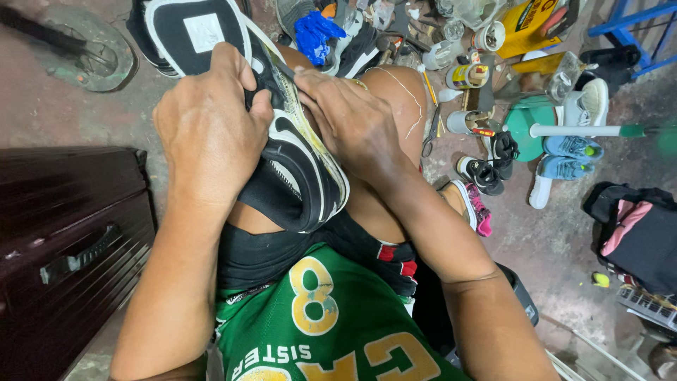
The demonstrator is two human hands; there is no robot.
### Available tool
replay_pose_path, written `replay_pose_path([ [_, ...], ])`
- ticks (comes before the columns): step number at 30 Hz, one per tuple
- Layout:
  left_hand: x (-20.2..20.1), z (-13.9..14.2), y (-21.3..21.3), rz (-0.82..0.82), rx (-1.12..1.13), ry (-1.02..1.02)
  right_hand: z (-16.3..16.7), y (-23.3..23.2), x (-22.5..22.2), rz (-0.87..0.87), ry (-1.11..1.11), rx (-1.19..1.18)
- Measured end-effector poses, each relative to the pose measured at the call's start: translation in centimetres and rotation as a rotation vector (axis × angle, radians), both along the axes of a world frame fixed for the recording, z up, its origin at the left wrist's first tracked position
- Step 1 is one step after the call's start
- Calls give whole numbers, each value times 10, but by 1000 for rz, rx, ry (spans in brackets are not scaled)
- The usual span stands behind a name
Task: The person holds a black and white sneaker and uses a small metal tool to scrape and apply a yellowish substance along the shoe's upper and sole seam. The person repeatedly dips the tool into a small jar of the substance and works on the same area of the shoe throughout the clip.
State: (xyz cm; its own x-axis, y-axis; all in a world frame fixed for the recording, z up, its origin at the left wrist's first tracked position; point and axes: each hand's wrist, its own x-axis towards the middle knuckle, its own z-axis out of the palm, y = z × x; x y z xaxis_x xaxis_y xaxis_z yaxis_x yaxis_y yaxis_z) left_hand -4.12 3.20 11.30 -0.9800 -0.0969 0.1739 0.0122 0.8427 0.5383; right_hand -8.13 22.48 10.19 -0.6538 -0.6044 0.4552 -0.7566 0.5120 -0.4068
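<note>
Head view: left hand clamps the black-and-white sneaker, right hand pinching its yellowed sole edge. Sole apparently partly separated; reattachment looks unfinished.

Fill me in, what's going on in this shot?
A seated person holds a black and white sneaker on their lap. The left hand grips its upper, while the right hand presses along the yellowed sole edge. A dark suitcase sits to the left; scissors, jars and other shoes lie on the floor ahead.
</note>
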Motion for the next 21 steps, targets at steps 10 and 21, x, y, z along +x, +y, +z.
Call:
replay_pose_path([
  [10,0,-1,0,0,-4,25,-12,-11,-14,6,8,-137],
  [21,2,-4,-1,1,1,32,3,-2,-3,25,-148,-82],
])
